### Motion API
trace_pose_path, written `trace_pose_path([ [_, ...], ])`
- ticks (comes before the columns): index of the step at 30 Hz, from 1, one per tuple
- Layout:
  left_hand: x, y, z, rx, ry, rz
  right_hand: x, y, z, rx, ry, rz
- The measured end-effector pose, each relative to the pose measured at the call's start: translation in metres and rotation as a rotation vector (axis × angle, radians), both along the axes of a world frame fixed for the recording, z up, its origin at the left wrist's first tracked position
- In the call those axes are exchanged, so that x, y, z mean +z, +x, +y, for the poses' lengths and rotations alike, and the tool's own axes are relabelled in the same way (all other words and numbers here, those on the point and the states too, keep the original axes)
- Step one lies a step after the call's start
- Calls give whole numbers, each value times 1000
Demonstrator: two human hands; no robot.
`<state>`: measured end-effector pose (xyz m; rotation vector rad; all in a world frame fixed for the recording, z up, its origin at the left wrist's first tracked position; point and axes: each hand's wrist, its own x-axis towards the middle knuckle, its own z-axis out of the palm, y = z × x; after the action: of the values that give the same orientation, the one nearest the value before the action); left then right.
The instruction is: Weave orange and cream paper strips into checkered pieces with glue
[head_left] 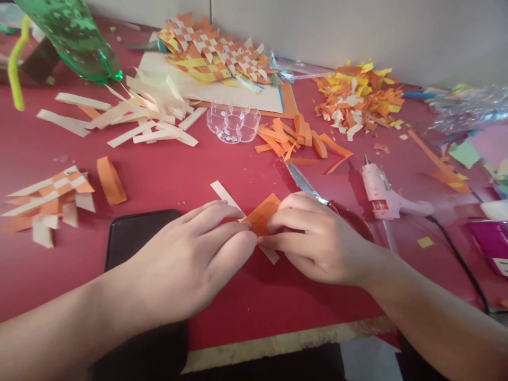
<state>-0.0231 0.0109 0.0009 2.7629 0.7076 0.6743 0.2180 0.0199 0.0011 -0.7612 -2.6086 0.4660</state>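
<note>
My left hand (198, 248) and my right hand (313, 238) meet near the front of the red table (166, 174). Both pinch a small piece made of an orange paper strip (262, 213) crossed with a cream paper strip (223, 193). The fingers of each hand are pressed together on the strips. The cream strip sticks out above and below the fingers. A black phone (135, 233) lies flat under my left wrist. Scissors (305, 185) lie just behind my right hand.
A pink glue gun (383, 193) lies right of the scissors, its cord trailing forward. Piles of cream strips (146, 114), orange strips (293, 137) and scraps (357, 98) sit behind. Woven pieces (214, 53) rest at the back, another (47, 201) at left. A green bottle (75, 37) leans at top left.
</note>
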Motion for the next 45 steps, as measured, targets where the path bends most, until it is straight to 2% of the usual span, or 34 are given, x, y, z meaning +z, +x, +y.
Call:
trace_pose_path([
  [6,-3,-1,1,3,8,-1,0,-2,-3,-31,-40,15],
  [9,-4,-2,1,30,16,-17,3,-4,-7,-100,-48,34],
  [13,-4,-4,3,88,-15,-66,6,-7,-11,-178,-109,-105],
  [19,-5,-4,6,61,-46,-62,9,-9,-15,-162,-229,-153],
  [25,-7,-4,7,4,-66,-26,10,-10,-15,-148,-228,-154],
  [35,-7,-2,8,-2,-124,-47,9,-8,-11,-171,-244,-102],
  [41,-6,-3,6,11,-118,-62,9,-10,-9,-148,-170,71],
  [45,0,-6,-1,65,-131,-216,13,-6,-9,-125,-295,321],
])
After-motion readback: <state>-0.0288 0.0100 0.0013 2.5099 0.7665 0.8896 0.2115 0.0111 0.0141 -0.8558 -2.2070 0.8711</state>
